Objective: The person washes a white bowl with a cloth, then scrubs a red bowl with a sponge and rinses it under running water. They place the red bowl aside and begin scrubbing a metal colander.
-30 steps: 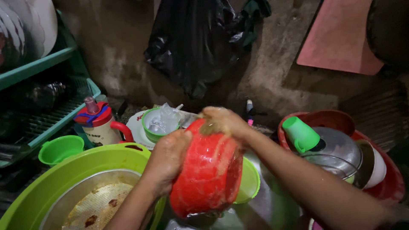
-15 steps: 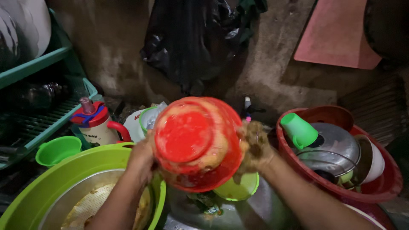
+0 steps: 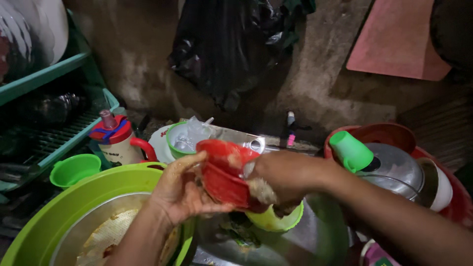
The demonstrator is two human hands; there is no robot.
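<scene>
You've tipped the red bowl (image 3: 224, 172) from facing you to side-on above the green basin (image 3: 64, 209), left hand (image 3: 182, 189) cupping it, right hand (image 3: 278, 180) clamped on its rim, seemingly scrubbing.

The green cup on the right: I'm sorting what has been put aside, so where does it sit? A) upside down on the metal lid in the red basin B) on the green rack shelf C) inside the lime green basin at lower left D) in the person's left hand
A: the green cup lies mouth-down against the metal lid inside the red basin, away from both hands.
</scene>
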